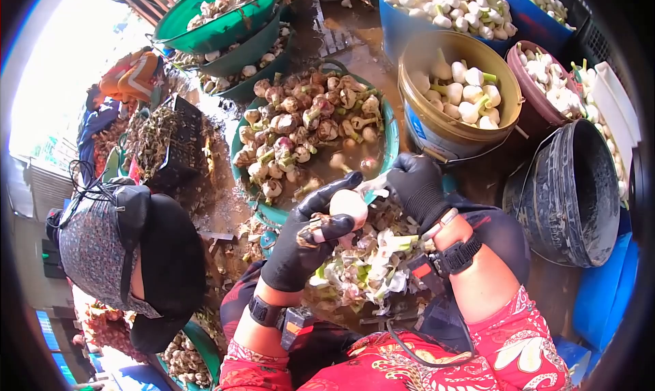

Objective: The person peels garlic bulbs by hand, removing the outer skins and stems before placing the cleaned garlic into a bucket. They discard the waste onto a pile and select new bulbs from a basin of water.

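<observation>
My left hand (pixel 310 237), in a black glove with wet, dirty fingertips, is wrapped around a white garlic bulb (pixel 348 207). My right hand (pixel 417 190), also gloved in black, is closed at the pale stem and skin (pixel 376 184) on the bulb's upper right. A small teal piece shows beside that stem; I cannot make out what it belongs to. Below both hands lies a heap of garlic peelings and cut stems (pixel 372 268). Just beyond them, a green basin (pixel 392 128) holds muddy water and many unpeeled garlic bulbs (pixel 300 128).
A yellowish bucket (pixel 443 142) of peeled garlic stands beyond my right hand. A black bucket (pixel 563 193) leans at right. Blue tubs (pixel 396 33) of white bulbs and stacked green basins (pixel 235 36) stand at the back. Another person in a cap (pixel 95 254) is close at left.
</observation>
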### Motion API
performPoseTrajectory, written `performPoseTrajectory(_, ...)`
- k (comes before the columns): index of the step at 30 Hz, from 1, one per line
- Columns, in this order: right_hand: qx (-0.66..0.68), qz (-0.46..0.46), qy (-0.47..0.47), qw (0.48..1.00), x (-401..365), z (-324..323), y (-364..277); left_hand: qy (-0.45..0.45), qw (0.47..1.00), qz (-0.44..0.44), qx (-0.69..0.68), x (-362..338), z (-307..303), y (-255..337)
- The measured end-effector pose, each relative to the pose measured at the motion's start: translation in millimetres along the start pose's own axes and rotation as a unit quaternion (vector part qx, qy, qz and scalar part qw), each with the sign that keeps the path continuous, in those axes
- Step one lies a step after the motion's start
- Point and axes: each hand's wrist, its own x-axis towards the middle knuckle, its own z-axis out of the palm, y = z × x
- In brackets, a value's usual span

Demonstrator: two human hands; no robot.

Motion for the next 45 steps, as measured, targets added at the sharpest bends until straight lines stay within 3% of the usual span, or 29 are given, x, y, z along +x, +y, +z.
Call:
performPoseTrajectory(1,0.001,-0.002,0.001,1.0,1,-3,-1,-0.017,0.999,0.002,-0.043,-1,-4,0)
performPoseTrajectory(3,-0.204,0.019,-0.013,0.979,0,-7,-3,-0.012,0.999,0.01,-0.051,-3,-9,-2)
performPoseTrajectory(4,-0.215,0.033,-0.1,0.971,4,-7,4,-0.019,0.997,0.001,-0.074,-4,-15,-3)
performPoseTrajectory(5,-0.214,0.034,-0.1,0.971,2,-4,7,-0.026,0.995,-0.008,-0.097,-5,-18,-3)
performPoseTrajectory(6,-0.07,-0.083,-0.072,0.992,-1,-1,6,-0.002,0.995,-0.021,-0.094,-4,-12,1)
performPoseTrajectory(7,0.077,-0.199,-0.042,0.976,-4,1,4,-0.001,0.995,-0.02,-0.096,-2,-13,-1)
performPoseTrajectory(8,0.076,-0.197,-0.044,0.976,-8,1,1,-0.002,0.997,-0.025,-0.075,0,-16,-5)
performPoseTrajectory(9,0.216,-0.139,-0.155,0.954,-14,-5,-13,-0.003,0.998,-0.031,-0.054,2,-19,-10)
performPoseTrajectory(10,0.349,-0.077,-0.26,0.897,-17,-8,-20,0.012,0.999,-0.021,-0.038,3,-21,-15)
performPoseTrajectory(11,0.349,-0.077,-0.258,0.897,-15,-10,-17,0.011,0.999,-0.022,-0.038,5,-22,-16)
performPoseTrajectory(13,0.19,-0.187,-0.275,0.924,-11,-13,-15,0.014,0.995,-0.016,-0.102,9,-18,-11)
performPoseTrajectory(15,0.212,-0.146,-0.282,0.924,-13,-15,-16,0.014,0.999,-0.006,-0.029,9,-18,-7)
performPoseTrajectory(17,0.11,-0.362,-0.185,0.907,-13,-16,-13,0.015,0.993,0.01,0.114,5,-14,0)
performPoseTrajectory(19,0.109,-0.373,-0.173,0.905,-18,-12,-14,0.031,0.989,0.015,0.141,-1,2,10)
performPoseTrajectory(21,-0.024,-0.398,-0.112,0.91,-24,-13,-20,0.033,0.986,0.002,0.161,0,1,7)
performPoseTrajectory(26,-0.094,-0.439,-0.043,0.893,-25,-5,-19,0.025,0.99,-0.013,0.137,1,0,2)
performPoseTrajectory(28,0.002,-0.348,-0.068,0.935,-27,-1,-18,0.019,0.99,0.006,0.142,-1,2,-1)
performPoseTrajectory(29,0.001,-0.348,-0.068,0.935,-26,1,-16,-0.002,0.974,0.049,0.22,-5,4,-1)
performPoseTrajectory(30,0.049,-0.281,-0.104,0.953,-25,5,-13,-0.023,0.95,0.091,0.297,-7,6,-1)
performPoseTrajectory(32,0.075,-0.184,-0.136,0.971,-25,7,-13,-0.001,0.958,0.075,0.278,-7,5,0)
performPoseTrajectory(33,0.074,-0.186,-0.137,0.97,-25,5,-16,0.024,0.964,0.062,0.259,-5,5,1)
performPoseTrajectory(34,0.042,-0.219,-0.105,0.969,-27,5,-19,0.026,0.993,0.042,0.106,-4,3,1)
performPoseTrajectory(36,0.001,-0.304,-0.039,0.952,-29,7,-22,0.036,0.988,0.042,0.146,-2,1,0)
performPoseTrajectory(39,0.031,-0.259,-0.069,0.963,-30,12,-20,0.053,0.99,0.02,0.125,1,-2,-10)
performPoseTrajectory(40,0.032,-0.258,-0.067,0.963,-31,14,-17,0.048,0.976,0.075,0.2,1,-1,-10)
performPoseTrajectory(41,0.104,-0.17,-0.101,0.975,-30,17,-13,0.041,0.952,0.131,0.272,3,1,-10)
performPoseTrajectory(43,0.244,0.007,-0.169,0.955,-27,28,-2,0.055,0.962,0.119,0.24,2,5,-8)
performPoseTrajectory(44,0.36,0.095,-0.222,0.901,-22,30,9,0.049,0.985,0.1,0.134,4,4,-8)
performPoseTrajectory(45,0.362,0.096,-0.222,0.9,-20,23,11,0.042,0.996,0.078,0.026,5,2,-10)
